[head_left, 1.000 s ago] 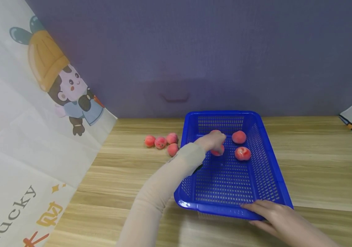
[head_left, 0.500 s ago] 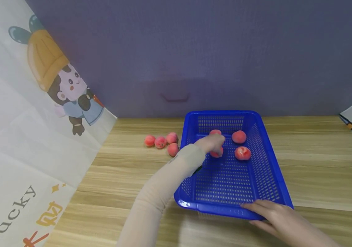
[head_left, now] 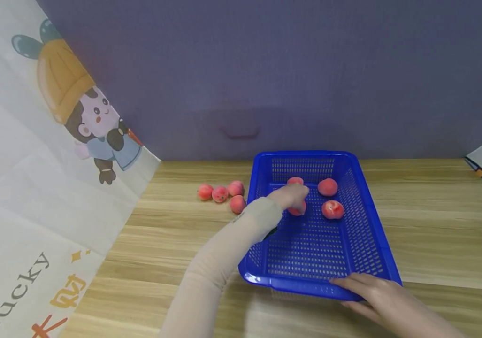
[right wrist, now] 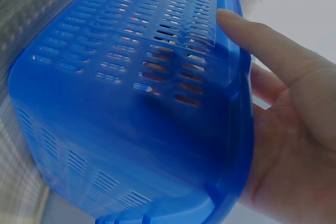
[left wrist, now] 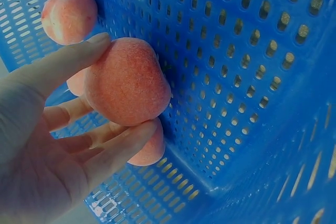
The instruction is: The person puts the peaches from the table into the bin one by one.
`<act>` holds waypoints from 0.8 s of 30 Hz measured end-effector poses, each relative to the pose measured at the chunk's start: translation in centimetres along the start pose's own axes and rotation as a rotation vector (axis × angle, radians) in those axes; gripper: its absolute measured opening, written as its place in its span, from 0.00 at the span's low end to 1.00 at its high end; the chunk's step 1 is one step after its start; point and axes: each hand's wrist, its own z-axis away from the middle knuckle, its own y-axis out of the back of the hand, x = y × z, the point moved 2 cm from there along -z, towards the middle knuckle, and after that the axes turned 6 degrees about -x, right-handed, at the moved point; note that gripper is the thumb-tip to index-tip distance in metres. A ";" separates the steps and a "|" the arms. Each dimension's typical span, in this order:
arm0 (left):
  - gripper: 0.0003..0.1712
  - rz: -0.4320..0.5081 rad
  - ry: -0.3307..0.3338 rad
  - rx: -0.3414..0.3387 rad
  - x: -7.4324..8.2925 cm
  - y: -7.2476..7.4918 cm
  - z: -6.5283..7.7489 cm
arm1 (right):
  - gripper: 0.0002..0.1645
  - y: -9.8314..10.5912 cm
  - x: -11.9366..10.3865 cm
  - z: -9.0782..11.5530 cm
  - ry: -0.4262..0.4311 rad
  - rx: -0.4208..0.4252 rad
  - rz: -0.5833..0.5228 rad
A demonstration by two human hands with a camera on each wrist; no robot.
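In the blue basket [head_left: 308, 249], set near the back edge of the worktop [head_left: 173, 244], the left hand [head_left: 290, 195] held a peach [left wrist: 127, 82] between thumb and fingertips, while the right hand [head_left: 369, 293] gripped the basket's near rim. The fruit seemed light but easily bruised, best taken gently by its rounded sides. The left wrist view showed the fingers round it, largely hidden from the head camera.

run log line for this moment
left hand holds peach in blue plastic basket | right hand grips near rim | four peaches on table
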 end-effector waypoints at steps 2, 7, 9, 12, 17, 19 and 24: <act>0.17 0.008 0.001 -0.002 0.0 0.0 0.0 | 0.19 0.0 0.0 0.0 0.007 0.014 0.010; 0.19 0.020 0.006 -0.012 0.1 -0.1 0.2 | 0.19 -0.1 0.1 0.0 0.031 0.062 0.038; 0.19 0.021 0.011 -0.016 0.1 0.0 0.2 | 0.19 -0.1 0.1 0.0 0.028 0.058 0.035; 0.19 0.012 0.010 -0.015 0.1 0.0 0.1 | 0.19 -0.1 0.1 0.1 0.018 0.045 0.028; 0.19 -0.016 -0.006 -0.006 0.1 0.2 0.1 | 0.19 -0.1 0.1 0.0 0.016 0.042 0.029; 0.19 -0.024 -0.011 -0.003 0.1 0.3 0.2 | 0.19 -0.1 0.1 0.0 0.014 0.035 0.024; 0.23 -0.078 -0.038 0.027 0.2 1.2 0.7 | 0.19 -0.1 0.1 0.0 0.007 0.021 0.016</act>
